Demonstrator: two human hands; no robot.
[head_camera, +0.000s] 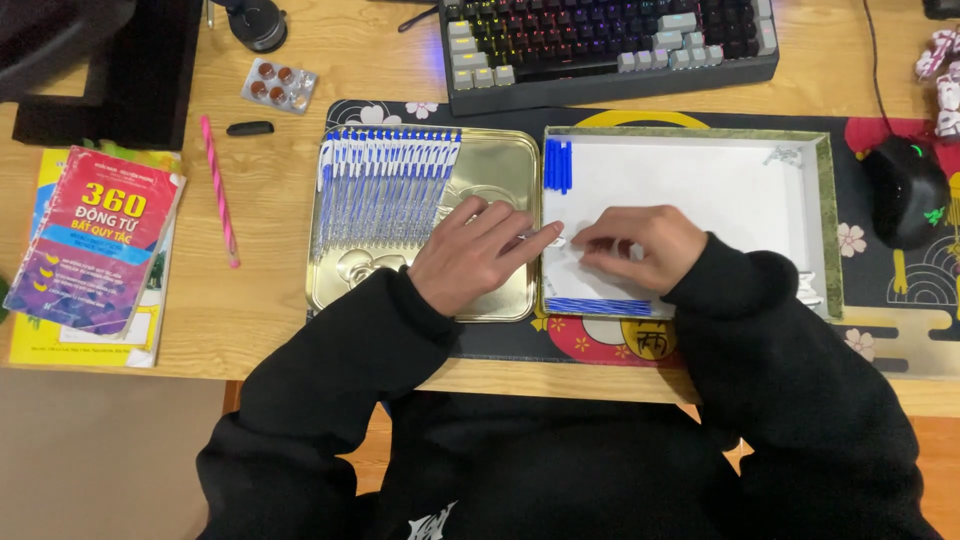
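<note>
Black sleeves (330, 400) fill the near edge, leading up to both hands, which meet over the seam between a gold tin tray (500, 290) and a white-lined box (790, 215). The left hand (470, 255) lies with fingers stretched flat, its index tip touching a small white pen part (558, 241) just inside the box. The right hand (632, 245) is curled, its fingertips pinching the same piece from the other side; how firm the grip is I cannot tell. Left of the left fingers, a row of blue-and-white pens (385, 185) lies side by side in the tray. Above the right fingers stand a few blue caps (558, 165); below them a stack of blue refills (598, 305) lies along the box's near wall. Pulling the piece apart well likely calls for a straight, steady draw, keeping parts over the box.
</note>
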